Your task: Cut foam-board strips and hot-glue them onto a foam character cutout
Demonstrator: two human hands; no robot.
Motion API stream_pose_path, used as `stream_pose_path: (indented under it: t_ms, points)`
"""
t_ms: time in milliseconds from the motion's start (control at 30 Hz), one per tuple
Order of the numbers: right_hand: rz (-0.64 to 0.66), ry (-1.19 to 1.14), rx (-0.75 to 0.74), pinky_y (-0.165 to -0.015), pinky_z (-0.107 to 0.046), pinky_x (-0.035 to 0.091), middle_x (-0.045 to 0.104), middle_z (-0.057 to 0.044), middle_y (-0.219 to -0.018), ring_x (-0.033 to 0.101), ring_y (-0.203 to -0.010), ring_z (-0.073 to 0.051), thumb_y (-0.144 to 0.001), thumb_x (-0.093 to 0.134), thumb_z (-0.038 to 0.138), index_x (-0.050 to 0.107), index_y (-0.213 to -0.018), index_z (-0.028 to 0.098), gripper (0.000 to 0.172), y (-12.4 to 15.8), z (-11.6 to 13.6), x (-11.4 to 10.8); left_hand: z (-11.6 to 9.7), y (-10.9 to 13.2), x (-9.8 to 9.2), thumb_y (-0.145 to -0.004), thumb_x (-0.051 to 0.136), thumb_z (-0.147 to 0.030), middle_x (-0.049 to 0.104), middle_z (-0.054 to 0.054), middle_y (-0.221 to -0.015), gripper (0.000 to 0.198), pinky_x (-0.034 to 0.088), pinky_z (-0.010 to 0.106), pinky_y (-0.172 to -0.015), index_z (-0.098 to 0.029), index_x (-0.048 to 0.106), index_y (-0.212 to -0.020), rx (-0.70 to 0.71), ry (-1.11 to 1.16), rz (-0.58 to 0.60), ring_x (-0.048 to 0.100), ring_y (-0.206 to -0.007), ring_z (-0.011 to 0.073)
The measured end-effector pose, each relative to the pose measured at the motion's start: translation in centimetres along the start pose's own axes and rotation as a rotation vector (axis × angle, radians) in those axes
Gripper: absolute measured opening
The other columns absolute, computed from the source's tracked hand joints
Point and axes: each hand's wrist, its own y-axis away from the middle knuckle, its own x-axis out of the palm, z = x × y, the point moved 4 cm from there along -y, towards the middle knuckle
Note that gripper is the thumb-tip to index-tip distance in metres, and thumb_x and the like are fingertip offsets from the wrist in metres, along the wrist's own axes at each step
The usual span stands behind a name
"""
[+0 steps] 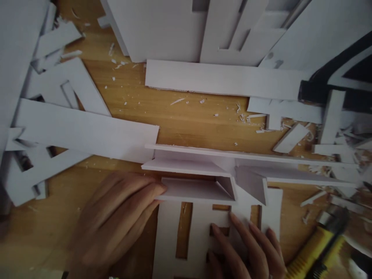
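Note:
A white foam-board model (188, 165) with upright strips and slanted cross pieces stands in the middle. My left hand (122, 217) pinches the left end of its nearest upright white strip (192, 190) between thumb and fingers. In front lies a flat white panel (168, 232) with rectangular cut-outs, joined or touching the strips; which of the two I cannot tell. My right hand (247, 248) rests on this panel, fingers spread over its openings and holding nothing.
A yellow utility knife (316, 244) lies at the lower right. Cut white scraps (292, 137) and crumbs litter the wooden table (128, 87) on both sides. A long white strip (197, 77) and larger boards (162, 31) lie at the back. A dark curved object (314, 91) is at right.

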Motion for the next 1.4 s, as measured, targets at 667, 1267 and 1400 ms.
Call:
stream_pose_path:
  t_ms: [667,1267,1400]
  points:
    - [-0.852,-0.036,0.268,-0.075,-0.037,0.051,0.055,-0.005,-0.088,0.06,-0.08,-0.021,-0.081,0.072,0.036,0.058,-0.096,0.017,0.028,6.6,-8.6,-11.2,-1.9,-0.9,1.2,-0.098,0.051,-0.031,0.07,0.01,-0.104,0.026,0.05,0.04,-0.084,-0.016,0.066,-0.111,0.351,-0.133,-0.092,0.063,-0.097,0.026]
    - [-0.333,-0.03,0.446,-0.072,-0.041,0.045,0.065,-0.013,-0.069,0.059,-0.078,-0.031,-0.08,0.05,0.065,0.069,-0.074,0.016,0.053,-2.2,-17.8,-9.2,-4.9,2.3,-1.2,-0.094,0.044,-0.026,0.075,0.008,-0.098,0.026,0.053,0.038,-0.082,-0.02,0.069,-0.099,0.244,0.02,-0.145,0.068,-0.091,0.0241]
    - [-0.36,-0.158,0.389,-0.067,-0.037,0.047,0.068,-0.011,-0.073,0.061,-0.072,-0.026,-0.08,0.049,0.065,0.07,-0.083,0.012,0.058,-2.3,-17.5,-9.3,-4.5,0.0,-2.0,-0.093,0.045,-0.023,0.075,0.011,-0.107,0.029,0.051,0.041,-0.091,-0.018,0.073,-0.101,0.199,-0.07,-0.027,0.068,-0.102,0.0278]
